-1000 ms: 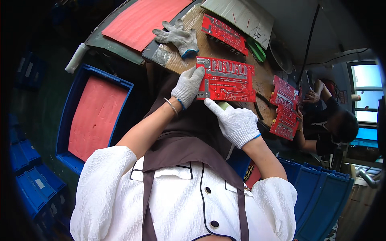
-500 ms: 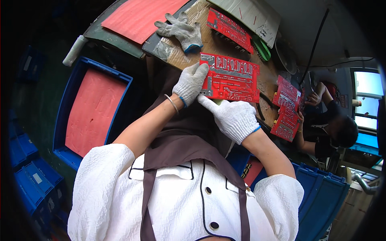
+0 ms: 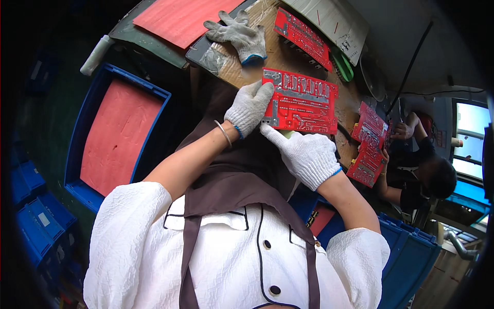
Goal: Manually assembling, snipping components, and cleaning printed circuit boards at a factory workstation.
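My left hand (image 3: 249,109), in a white knit glove with a blue cuff, grips a red circuit board (image 3: 303,103) by its left edge, thumb on top. The board's soldered side, with silvery tracks, faces up. My right hand (image 3: 309,157), also gloved, is closed below the board's near edge. Its index finger stretches to the board's near left corner. A bit of something pale green (image 3: 287,134) shows between that hand and the board; its kind is hidden.
On the cardboard-topped bench (image 3: 229,72) lie a grey glove (image 3: 239,37), another red board (image 3: 302,37) and a green-handled thing (image 3: 341,64). A blue crate (image 3: 163,121) with pink foam stands left. At right, another person (image 3: 419,170) holds red boards (image 3: 371,139).
The view has shifted slightly, so the bench things sit a little further right. Both hands keep nearly the same hold at the board.
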`<act>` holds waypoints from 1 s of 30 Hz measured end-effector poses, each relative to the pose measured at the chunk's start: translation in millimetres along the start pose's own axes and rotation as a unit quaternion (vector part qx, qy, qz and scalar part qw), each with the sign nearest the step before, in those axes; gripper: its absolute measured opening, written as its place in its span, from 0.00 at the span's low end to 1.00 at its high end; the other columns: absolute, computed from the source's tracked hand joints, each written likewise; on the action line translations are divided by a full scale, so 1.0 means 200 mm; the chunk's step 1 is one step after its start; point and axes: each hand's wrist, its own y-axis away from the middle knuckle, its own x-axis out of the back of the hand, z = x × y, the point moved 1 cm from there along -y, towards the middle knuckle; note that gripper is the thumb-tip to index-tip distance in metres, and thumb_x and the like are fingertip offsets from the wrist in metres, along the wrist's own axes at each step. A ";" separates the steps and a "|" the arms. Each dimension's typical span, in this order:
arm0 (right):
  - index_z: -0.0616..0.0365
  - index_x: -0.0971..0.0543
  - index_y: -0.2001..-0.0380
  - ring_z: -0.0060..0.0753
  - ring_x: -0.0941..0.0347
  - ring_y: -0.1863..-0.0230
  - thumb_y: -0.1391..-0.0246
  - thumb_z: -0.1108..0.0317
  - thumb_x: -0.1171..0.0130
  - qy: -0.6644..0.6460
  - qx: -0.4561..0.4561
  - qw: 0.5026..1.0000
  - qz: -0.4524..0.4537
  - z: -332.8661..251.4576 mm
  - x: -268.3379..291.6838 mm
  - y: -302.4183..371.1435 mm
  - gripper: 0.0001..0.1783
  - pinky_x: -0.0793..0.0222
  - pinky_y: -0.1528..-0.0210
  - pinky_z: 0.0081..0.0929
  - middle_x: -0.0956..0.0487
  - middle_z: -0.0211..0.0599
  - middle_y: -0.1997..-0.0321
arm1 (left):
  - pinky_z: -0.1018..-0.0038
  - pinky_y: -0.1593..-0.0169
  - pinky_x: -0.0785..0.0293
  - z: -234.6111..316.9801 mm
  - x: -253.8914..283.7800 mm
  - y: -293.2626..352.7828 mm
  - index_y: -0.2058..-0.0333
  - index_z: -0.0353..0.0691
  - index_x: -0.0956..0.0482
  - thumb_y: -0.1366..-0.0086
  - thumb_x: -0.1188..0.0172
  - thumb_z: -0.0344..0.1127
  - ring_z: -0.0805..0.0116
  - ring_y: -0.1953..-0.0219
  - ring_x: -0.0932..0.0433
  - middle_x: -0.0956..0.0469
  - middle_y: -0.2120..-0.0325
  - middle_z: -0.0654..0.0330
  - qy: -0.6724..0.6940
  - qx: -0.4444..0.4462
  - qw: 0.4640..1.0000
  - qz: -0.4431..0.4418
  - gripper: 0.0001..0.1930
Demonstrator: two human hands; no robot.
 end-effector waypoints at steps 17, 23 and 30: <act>0.27 0.30 0.32 0.38 0.19 0.79 0.41 0.68 0.43 -0.006 0.006 1.000 -0.010 0.06 0.02 0.04 0.34 0.23 0.78 0.38 0.19 0.36 0.74 | 0.71 0.60 0.23 0.01 0.00 0.01 0.57 0.31 0.19 0.25 0.45 0.45 0.77 0.66 0.23 0.16 0.68 0.59 -0.044 -0.002 0.999 0.011 0.19; 0.25 0.29 0.33 0.39 0.19 0.79 0.40 0.68 0.43 0.002 0.005 1.000 -0.021 0.03 0.03 0.00 0.33 0.21 0.77 0.39 0.18 0.37 0.73 | 0.72 0.59 0.23 0.00 0.00 0.01 0.54 0.32 0.19 0.24 0.45 0.45 0.77 0.66 0.22 0.16 0.67 0.60 -0.044 -0.008 0.999 0.009 0.19; 0.26 0.30 0.31 0.36 0.20 0.81 0.43 0.67 0.41 0.003 0.006 1.000 0.012 0.00 0.01 -0.02 0.36 0.26 0.81 0.38 0.22 0.33 0.76 | 0.73 0.59 0.22 0.03 -0.02 0.02 0.53 0.32 0.19 0.24 0.45 0.44 0.78 0.65 0.22 0.15 0.65 0.60 -0.021 0.005 1.000 0.010 0.18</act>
